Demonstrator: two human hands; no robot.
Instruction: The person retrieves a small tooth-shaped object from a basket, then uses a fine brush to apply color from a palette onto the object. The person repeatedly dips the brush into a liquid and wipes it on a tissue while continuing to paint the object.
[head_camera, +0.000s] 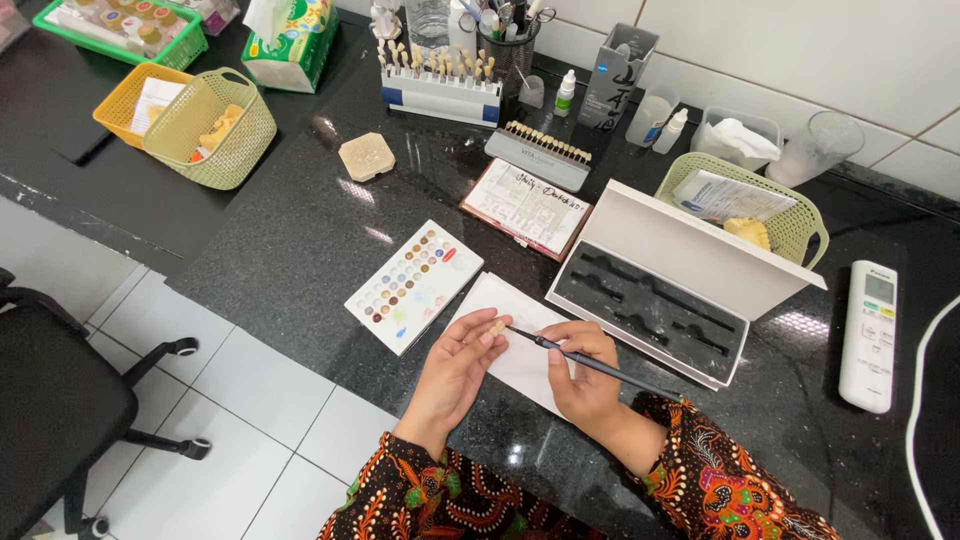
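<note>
Left hand (458, 362) pinches small tooth-coloured piece (497, 327) at fingertips, palm up, near desk's front edge. Right hand (583, 368) clasps thin dark brush (590, 363) pen-style, tip touching the piece, over white paper (510, 335).

- Palette (412, 285) on surface (290, 240), left of paper sheet (510, 345).
- Open case (675, 290) right of sheet (lid up).
- Basket (790, 215) behind case; remote (868, 335) far right.

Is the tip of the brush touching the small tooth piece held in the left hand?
Cannot tell. In the head view the brush tip ends right at the tooth piece, but both are too small to show contact or a gap.
</note>
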